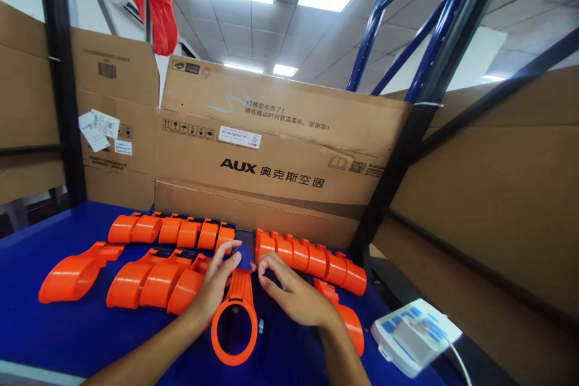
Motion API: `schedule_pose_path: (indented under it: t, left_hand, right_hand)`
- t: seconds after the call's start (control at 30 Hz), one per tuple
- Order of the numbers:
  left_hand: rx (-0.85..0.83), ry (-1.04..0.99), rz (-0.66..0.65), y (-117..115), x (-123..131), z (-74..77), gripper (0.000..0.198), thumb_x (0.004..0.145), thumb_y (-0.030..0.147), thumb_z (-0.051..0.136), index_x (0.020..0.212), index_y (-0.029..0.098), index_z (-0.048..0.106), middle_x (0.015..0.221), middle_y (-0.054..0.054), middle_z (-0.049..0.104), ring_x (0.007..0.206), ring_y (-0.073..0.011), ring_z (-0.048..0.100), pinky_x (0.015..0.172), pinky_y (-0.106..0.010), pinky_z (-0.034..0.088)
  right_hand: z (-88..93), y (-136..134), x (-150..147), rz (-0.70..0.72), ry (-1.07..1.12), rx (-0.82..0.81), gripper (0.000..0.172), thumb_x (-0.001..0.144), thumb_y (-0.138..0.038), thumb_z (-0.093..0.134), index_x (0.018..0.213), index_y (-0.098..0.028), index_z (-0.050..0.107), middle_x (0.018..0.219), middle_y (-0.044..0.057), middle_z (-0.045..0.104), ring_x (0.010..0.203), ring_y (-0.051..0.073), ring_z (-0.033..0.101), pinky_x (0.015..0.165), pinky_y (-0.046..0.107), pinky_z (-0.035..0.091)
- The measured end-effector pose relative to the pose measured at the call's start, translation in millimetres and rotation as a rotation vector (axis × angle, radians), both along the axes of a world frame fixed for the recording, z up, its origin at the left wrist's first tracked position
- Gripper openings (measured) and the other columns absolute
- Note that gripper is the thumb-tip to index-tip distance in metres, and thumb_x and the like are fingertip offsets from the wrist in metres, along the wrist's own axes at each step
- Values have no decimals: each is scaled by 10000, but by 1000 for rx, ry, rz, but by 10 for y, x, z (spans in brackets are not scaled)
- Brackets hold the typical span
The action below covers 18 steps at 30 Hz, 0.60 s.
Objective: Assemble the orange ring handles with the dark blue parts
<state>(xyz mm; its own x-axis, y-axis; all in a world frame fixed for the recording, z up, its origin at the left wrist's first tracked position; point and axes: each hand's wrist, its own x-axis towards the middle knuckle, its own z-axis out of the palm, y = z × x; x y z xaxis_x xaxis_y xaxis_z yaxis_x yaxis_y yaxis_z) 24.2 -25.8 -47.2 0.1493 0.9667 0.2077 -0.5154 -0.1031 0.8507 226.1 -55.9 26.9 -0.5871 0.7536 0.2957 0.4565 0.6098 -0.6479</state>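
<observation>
In front of me, an orange plastic part with a round ring (234, 360) and a flat ribbed handle points its ring toward me. A dark blue piece (243, 258) sits at the far end of its handle. My left hand (218, 280) is closed on that end, thumb and index finger against the blue piece. Just right of it is my right hand (292, 289), fingers curled and fingertips near the blue piece; whether they hold anything small is hidden. A dark flat object (245, 237) lies behind the fingers, partly covered.
Several similar orange parts (172, 230) stand in rows on the blue table surface (27, 259), left and right. A white power strip (414, 338) with a plugged-in adapter is at the right. Cardboard (190, 160) and a dark metal post (389, 175) bound the back.
</observation>
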Motion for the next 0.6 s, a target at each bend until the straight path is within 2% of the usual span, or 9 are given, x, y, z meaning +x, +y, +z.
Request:
schedule_pose_path:
  t: [0.17, 0.27, 0.37, 0.47, 0.6]
  left_hand:
    - [8, 2, -9, 0, 13, 9, 566, 785, 543, 731, 1250, 247, 601, 1089, -67, 750, 1036, -299, 703, 909, -397, 520]
    - [8, 10, -27, -11, 36, 4, 575, 780, 556, 732, 1255, 257, 606, 1116, -68, 741, 1053, -302, 695, 938, -416, 513]
    - [10, -1, -43, -22, 49, -3, 574, 793, 552, 723, 1277, 269, 601, 1155, -68, 732, 1094, -298, 677, 987, -426, 489]
    - [13, -50, -61, -28, 55, -10, 559, 807, 534, 721, 1289, 281, 595, 1211, -64, 715, 1152, -296, 649, 1034, -430, 461]
    - [18, -144, -94, -19, 76, -37, 525, 830, 535, 697, 1278, 277, 604, 1298, -64, 678, 1246, -296, 594, 1103, -433, 407]
  right_hand:
    - [18, -7, -41, -53, 171, -65, 162, 1041, -388, 436, 1006, -250, 513, 985, 9, 520, 854, 163, 539, 824, 309, 497]
    - [-16, 24, -83, -78, 337, -77, 149, 1025, -405, 480, 1025, -261, 517, 1026, 15, 524, 882, 167, 548, 791, 295, 515]
    - [-82, 71, -139, -114, 485, -62, 171, 986, -400, 568, 1103, -277, 550, 1110, 29, 568, 991, 188, 586, 882, 327, 524]
    - [-146, 105, -182, -106, 556, -61, 313, 954, -378, 631, 1251, -301, 567, 1230, 48, 613, 1146, 213, 596, 1021, 378, 484]
    - [-179, 119, -191, -83, 507, -85, 366, 946, -399, 640, 1297, -292, 634, 1257, 71, 681, 1124, 244, 645, 1028, 449, 498]
